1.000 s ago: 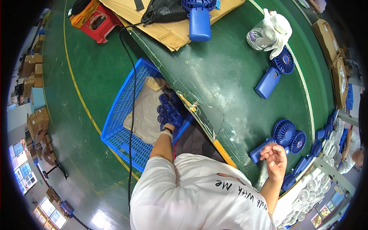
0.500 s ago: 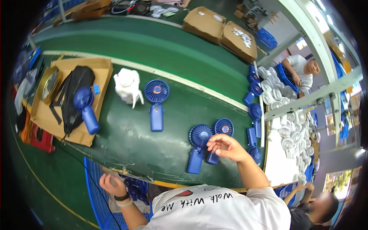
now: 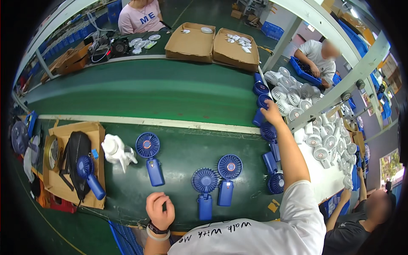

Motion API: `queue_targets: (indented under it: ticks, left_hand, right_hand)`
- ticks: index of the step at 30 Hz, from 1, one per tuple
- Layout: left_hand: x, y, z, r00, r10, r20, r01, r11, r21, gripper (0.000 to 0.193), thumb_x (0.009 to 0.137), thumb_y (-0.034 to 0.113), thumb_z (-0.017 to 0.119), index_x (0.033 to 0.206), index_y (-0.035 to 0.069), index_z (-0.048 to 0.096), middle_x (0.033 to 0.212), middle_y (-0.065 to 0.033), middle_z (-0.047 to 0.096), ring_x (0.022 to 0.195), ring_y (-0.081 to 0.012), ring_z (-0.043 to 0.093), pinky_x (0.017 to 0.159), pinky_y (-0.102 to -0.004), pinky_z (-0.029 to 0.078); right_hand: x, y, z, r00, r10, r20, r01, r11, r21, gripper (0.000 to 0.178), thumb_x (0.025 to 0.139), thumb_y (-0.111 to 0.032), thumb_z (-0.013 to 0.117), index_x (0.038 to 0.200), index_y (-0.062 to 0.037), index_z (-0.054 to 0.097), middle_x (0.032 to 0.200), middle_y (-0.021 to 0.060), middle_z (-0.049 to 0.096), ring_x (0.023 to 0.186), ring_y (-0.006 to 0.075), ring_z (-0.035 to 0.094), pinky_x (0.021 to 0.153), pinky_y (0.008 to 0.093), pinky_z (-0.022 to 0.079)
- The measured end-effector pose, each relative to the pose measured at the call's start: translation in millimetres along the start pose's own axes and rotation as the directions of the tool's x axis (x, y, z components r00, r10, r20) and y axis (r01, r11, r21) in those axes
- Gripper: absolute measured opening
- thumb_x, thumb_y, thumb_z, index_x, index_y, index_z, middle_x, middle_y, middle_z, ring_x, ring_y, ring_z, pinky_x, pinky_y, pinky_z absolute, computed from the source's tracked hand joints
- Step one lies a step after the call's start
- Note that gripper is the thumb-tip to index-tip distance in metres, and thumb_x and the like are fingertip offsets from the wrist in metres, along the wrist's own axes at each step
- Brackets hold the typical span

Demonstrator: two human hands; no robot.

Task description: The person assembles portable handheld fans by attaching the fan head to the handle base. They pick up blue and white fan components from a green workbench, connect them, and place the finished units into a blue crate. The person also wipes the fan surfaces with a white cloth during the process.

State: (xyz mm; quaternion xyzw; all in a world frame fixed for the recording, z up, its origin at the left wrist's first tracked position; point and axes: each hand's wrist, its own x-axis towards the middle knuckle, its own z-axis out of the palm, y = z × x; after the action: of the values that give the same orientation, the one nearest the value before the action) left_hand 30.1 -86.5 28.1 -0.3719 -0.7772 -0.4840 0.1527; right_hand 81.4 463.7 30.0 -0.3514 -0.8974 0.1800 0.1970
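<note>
At the far right end of the green bench, my right hand (image 3: 273, 114) reaches onto a blue handheld fan (image 3: 262, 100). Its thumb and fingers close at the fan's head; the palm side is hidden. My left hand (image 3: 160, 211) hovers over the near edge with loosely curled fingers, the thumb apart and nothing in it. Ahead of it lies a blue fan (image 3: 155, 172). Two more lie side by side at the middle front: one fan showing its grille (image 3: 204, 180) and one with a round centre badge (image 3: 230, 166).
Several blue fans (image 3: 276, 183) line the bench's right edge. White fans (image 3: 321, 154) are heaped beyond a rail. At left are a white bottle-like object (image 3: 114, 148) and a cardboard tray (image 3: 98, 170) with a black bag and blue fan. Co-workers sit around.
My right hand has moved from the two middle fans to the row at the far right. My left hand has come up over the bench edge. The view has shifted.
</note>
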Motion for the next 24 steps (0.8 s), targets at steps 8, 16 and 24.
queue_targets:
  ticks: [8, 16, 24]
  left_hand:
    - [64.7, 7.1, 49.8, 0.853, -0.117, 0.509, 0.21, 0.969, -0.129, 0.04, 0.073, 0.007, 0.066, 0.111, 0.002, 0.052, 0.116, -0.0175, 0.05, 0.106, -0.0361, 0.051, 0.09, -0.0398, 0.043]
    - [117.1, 14.8, 107.2, 0.801, -0.085, 0.592, 0.355, 0.864, -0.356, 0.044, 0.079, 0.009, 0.064, 0.119, 0.001, 0.048, 0.124, -0.0165, 0.045, 0.114, -0.0317, 0.047, 0.093, -0.0386, 0.041]
    - [141.3, 2.6, 145.4, 0.668, -0.081, 0.74, 0.736, 0.22, -0.64, 0.066, 0.088, 0.022, 0.06, 0.141, 0.003, 0.025, 0.11, -0.0094, 0.053, 0.107, -0.0179, 0.049, 0.097, -0.0348, 0.037]
  right_hand:
    - [64.6, 2.6, 26.2, 0.934, 0.357, -0.013, -0.322, 0.827, -0.461, 0.076, 0.068, -0.043, 0.074, 0.124, -0.0013, 0.045, 0.118, 0.0258, 0.053, 0.114, 0.0404, 0.048, 0.096, 0.0486, 0.039]
    - [47.1, -67.9, 13.6, 1.0, -0.012, 0.001, 0.012, 0.98, -0.201, 0.087, 0.058, -0.03, 0.08, 0.13, -0.0081, 0.038, 0.119, 0.0227, 0.043, 0.112, 0.04, 0.045, 0.095, 0.0419, 0.042]
    - [-18.0, -178.9, -5.5, 0.748, -0.659, -0.081, 0.479, 0.45, 0.754, 0.081, 0.053, -0.006, 0.08, 0.124, -0.0114, 0.04, 0.121, 0.0126, 0.03, 0.115, 0.0268, 0.039, 0.095, 0.0352, 0.04]
